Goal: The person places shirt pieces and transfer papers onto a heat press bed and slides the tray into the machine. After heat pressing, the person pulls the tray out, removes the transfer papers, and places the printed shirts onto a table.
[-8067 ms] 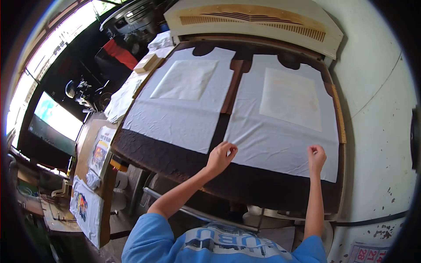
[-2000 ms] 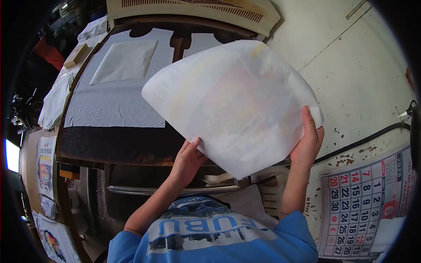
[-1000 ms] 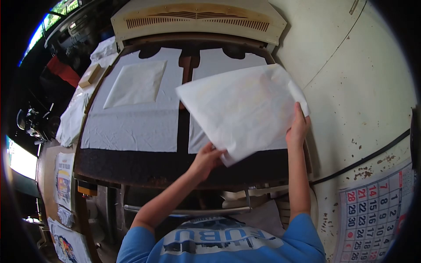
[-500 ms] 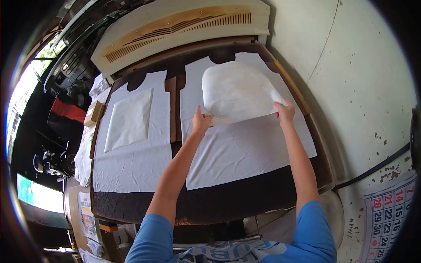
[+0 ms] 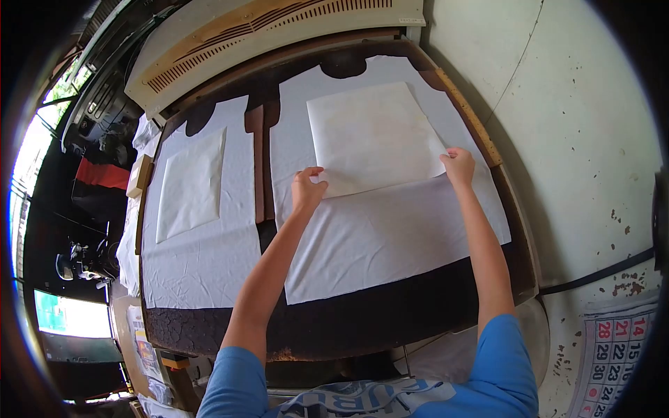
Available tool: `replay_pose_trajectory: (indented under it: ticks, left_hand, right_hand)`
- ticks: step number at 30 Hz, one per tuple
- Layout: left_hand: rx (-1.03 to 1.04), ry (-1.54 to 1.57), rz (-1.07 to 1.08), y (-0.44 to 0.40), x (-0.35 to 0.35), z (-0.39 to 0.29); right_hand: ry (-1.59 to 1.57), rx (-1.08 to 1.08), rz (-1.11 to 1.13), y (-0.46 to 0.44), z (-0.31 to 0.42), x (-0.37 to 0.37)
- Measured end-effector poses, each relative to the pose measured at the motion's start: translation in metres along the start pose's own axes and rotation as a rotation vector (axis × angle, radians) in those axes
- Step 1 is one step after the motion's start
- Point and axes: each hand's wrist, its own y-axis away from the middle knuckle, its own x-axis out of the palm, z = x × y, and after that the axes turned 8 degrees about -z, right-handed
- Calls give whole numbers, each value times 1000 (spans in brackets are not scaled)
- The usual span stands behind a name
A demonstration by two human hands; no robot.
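Note:
A white rectangular sheet [image 5: 373,136], smooth like paper, lies nearly flat on the right-hand pale grey cut fabric piece [image 5: 348,261]. My left hand [image 5: 308,189] is at the sheet's near left corner, its thumb and forefinger apart and touching or very close to the edge. At the near right corner, my right hand [image 5: 458,167] pinches the sheet, which lifts slightly there. Another white sheet [image 5: 191,184] rests on the left-hand grey fabric piece [image 5: 198,275].
Both fabric pieces lie on a dark, worn press bed [image 5: 390,306]. Behind it stands a cream vented housing [image 5: 279,35]. A wall [image 5: 543,132] runs along the right, with a calendar [image 5: 617,355] low on it. A small cardboard box [image 5: 139,175] sits at the left edge.
The sheet was held up and bowed; now it has come down nearly flat on the fabric. My left fingers have spread at its corner. The view has shifted slightly.

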Motion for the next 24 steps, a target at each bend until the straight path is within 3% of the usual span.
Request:
replay_pose_trajectory:
  ticks: [16,24]
  left_hand:
    - [98,-77,-102,-16,7,-13]
    - [119,-107,-99,-15,7,-13]
  right_hand:
    - [102,-165,-34,-19,15,18]
    - [166,-107,28,-20,11,11]
